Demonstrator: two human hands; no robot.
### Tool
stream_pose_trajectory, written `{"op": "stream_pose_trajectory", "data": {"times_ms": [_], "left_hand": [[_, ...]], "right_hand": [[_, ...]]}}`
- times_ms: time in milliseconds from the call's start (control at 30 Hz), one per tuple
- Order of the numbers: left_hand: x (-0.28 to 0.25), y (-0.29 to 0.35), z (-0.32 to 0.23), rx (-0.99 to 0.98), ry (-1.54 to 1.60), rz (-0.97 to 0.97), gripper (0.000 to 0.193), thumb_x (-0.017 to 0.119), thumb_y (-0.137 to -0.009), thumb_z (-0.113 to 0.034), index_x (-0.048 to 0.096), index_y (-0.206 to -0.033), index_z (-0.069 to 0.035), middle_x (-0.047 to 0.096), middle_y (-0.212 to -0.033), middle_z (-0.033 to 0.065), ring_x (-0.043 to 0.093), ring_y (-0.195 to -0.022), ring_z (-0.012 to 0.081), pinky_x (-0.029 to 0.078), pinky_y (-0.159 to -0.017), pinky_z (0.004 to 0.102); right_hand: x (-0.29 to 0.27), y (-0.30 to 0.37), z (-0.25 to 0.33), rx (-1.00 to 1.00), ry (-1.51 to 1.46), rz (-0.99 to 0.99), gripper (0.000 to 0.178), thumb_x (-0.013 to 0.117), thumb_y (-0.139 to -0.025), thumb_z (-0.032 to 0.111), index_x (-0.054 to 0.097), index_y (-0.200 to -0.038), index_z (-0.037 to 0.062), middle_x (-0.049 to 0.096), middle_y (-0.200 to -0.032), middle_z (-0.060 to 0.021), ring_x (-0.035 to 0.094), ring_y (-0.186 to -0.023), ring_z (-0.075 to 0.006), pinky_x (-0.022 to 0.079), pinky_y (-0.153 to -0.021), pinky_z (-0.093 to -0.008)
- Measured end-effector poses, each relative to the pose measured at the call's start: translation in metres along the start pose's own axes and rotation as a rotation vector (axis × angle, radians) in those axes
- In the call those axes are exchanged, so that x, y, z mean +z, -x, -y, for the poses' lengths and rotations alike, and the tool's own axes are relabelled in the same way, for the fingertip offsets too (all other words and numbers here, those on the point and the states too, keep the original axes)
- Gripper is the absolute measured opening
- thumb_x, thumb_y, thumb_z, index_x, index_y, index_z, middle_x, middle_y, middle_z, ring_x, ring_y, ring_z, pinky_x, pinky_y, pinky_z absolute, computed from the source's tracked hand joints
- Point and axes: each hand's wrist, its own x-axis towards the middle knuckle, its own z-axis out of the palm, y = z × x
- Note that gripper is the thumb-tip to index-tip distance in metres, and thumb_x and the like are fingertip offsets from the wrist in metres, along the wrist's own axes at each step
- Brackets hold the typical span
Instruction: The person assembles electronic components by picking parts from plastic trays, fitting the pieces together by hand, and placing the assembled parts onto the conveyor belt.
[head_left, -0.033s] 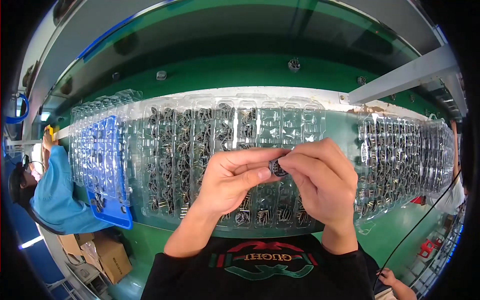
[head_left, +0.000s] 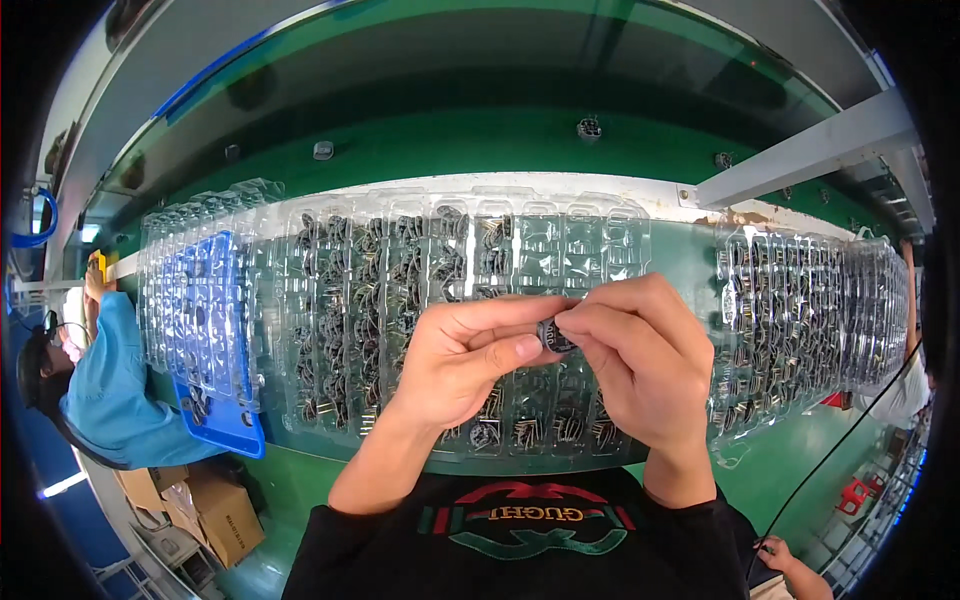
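A small round black part with light markings on its face [head_left: 556, 338] is held up between my two hands, above a clear plastic compartment tray [head_left: 585, 245]. My left hand [head_left: 450, 365] pinches its left side between thumb and index finger. From the right, my right hand [head_left: 650, 365] has its fingertips closed on the same part, hiding its right edge. Beneath and left of my hands, many tray pockets hold dark parts with brass-coloured pins [head_left: 340, 330]; several pockets at the upper right hold nothing.
More filled clear trays [head_left: 780, 330] stand to the right. On the left, a stack of clear trays [head_left: 195, 300] rests on a blue bin [head_left: 240, 440]. Beyond a white ledge, a green surface [head_left: 450, 140] carries a few loose parts [head_left: 588, 129]. A co-worker in blue [head_left: 130, 390] is at far left.
The round black part has turned slightly between my fingertips. Both hands stay in nearly the same place.
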Motion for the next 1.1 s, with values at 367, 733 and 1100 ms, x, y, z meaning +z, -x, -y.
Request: {"op": "stream_pose_trajectory", "data": {"times_ms": [367, 733, 1100], "left_hand": [[0.014, -0.005, -0.025, -0.033, -0.561, -0.248, 0.024, 0.066, -0.084, 0.012, 0.071, -0.106, 0.005, 0.074, -0.100, 0.0147, 0.069, -0.086, 0.0117, 0.054, -0.076, 0.0216], [-0.040, -0.143, -0.087, 0.149, -1.474, -0.309, 0.026, 0.069, -0.085, -0.012, 0.072, -0.107, 0.002, 0.073, -0.086, 0.0060, 0.062, -0.078, 0.0102, 0.048, -0.071, 0.0253], [-0.100, -0.195, -0.071, 0.188, -1.677, -0.282, 0.026, 0.072, -0.083, -0.032, 0.077, -0.101, -0.014, 0.071, -0.097, 0.0115, 0.067, -0.097, 0.0277, 0.052, -0.086, 0.0364]], "right_hand": [[-0.005, 0.016, -0.015, 0.295, -0.223, 0.120, 0.020, 0.072, -0.075, -0.007, 0.074, -0.094, 0.0013, 0.061, -0.083, -0.0072, 0.060, -0.068, -0.0222, 0.048, -0.059, -0.0319], [-0.053, 0.068, -0.017, 0.300, 0.222, 0.722, 0.009, 0.075, -0.072, 0.013, 0.071, -0.079, 0.0113, 0.053, -0.081, -0.0031, 0.058, -0.082, -0.0232, 0.051, -0.071, -0.0369], [-0.067, 0.078, -0.020, 0.409, -0.050, 0.477, 0.011, 0.076, -0.079, 0.011, 0.072, -0.089, 0.0089, 0.064, -0.090, -0.0057, 0.065, -0.069, -0.0247, 0.053, -0.061, -0.0349]]}}
